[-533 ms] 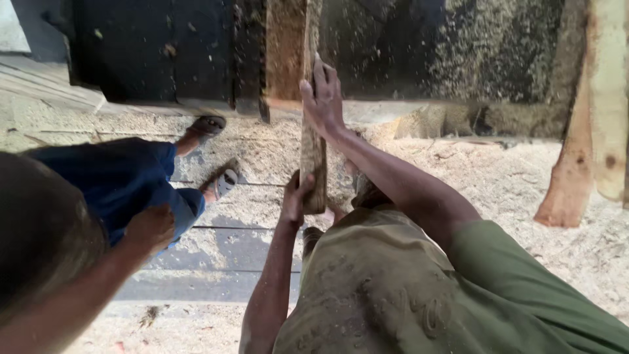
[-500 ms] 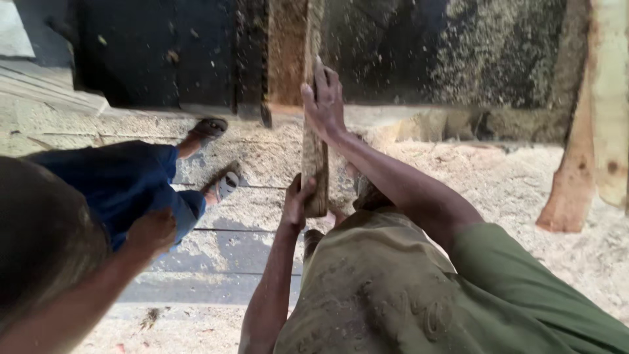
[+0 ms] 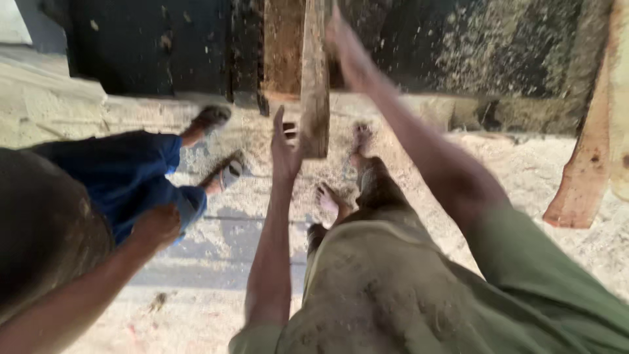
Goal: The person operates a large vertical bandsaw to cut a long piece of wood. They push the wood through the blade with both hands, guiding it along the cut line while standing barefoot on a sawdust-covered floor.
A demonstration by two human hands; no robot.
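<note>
**A:** Head view, the only one here: where's the plank job at?

**B:** Midway, I'd say. The wooden plank (image 3: 314,78) stands nearly upright at 12 o'clock, its lower end hanging above the sawdust-covered floor (image 3: 524,170), running up toward the dark machine (image 3: 151,46) at the top. The right hand (image 3: 347,49) is up at about 1 o'clock against the plank's upper edge. The left hand (image 3: 285,147) is just left of the plank's lower end, fingers spread, palm facing it.

**A:** Actually gripping it?

**B:** Right hand is blurry, can't tell if it's clamped on or just pressing. The left looks opened out, touching at most. So the plank is up and steered, not yet set down or fed through.

**A:** Anyone else?

**B:** A co-worker in blue trousers (image 3: 131,177) at 9 o'clock, their hand (image 3: 157,226) on their own knee.
</note>
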